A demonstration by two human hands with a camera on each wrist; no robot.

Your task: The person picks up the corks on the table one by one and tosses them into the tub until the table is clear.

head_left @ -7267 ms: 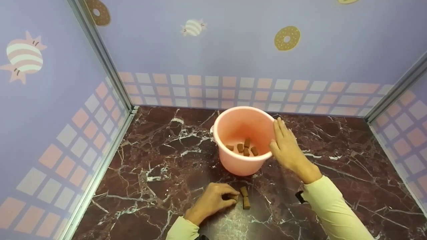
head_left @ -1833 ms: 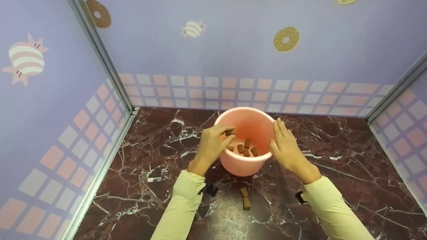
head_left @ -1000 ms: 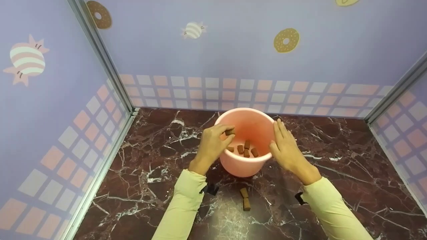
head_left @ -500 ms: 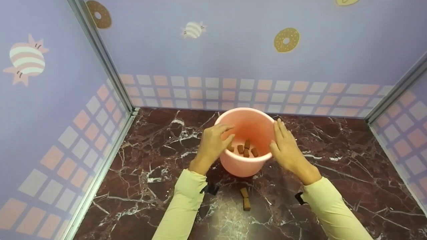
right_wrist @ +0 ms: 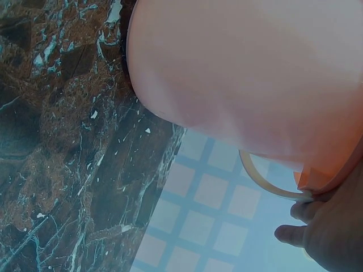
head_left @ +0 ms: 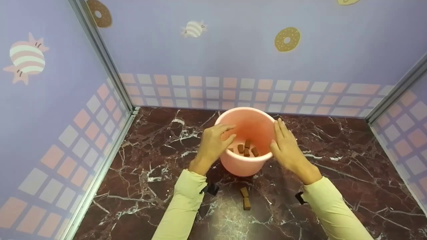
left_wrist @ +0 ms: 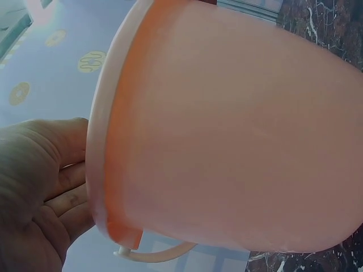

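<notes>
A pink bucket (head_left: 242, 166) stands upright on the marbled surface, with several small brown cork-like stoppers (head_left: 247, 144) on its floor. My left hand (head_left: 210, 145) reaches over the left side of the rim, thumb and fingertips apart with nothing between them. Part of the bucket's floor is hidden behind it. Against the right side of the rim rests my right hand (head_left: 287, 146), its fingers straight. In front of the bucket lie two more brown stoppers (head_left: 246, 203), end to end. The left wrist view shows the left hand (left_wrist: 39, 187) behind the bucket's rim (left_wrist: 101, 130).
Purple panels enclose the dark red marbled surface (head_left: 150, 150) at the back (head_left: 233, 50) and both sides. A metal strip (head_left: 100, 150) runs along the left edge. The bucket's pale handle (right_wrist: 266, 184) hangs at its far side.
My left hand has picked a brown stopper off the surface, carried it over the bucket and let it go inside; its fingers are now apart. The right hand has stayed at the rim.
</notes>
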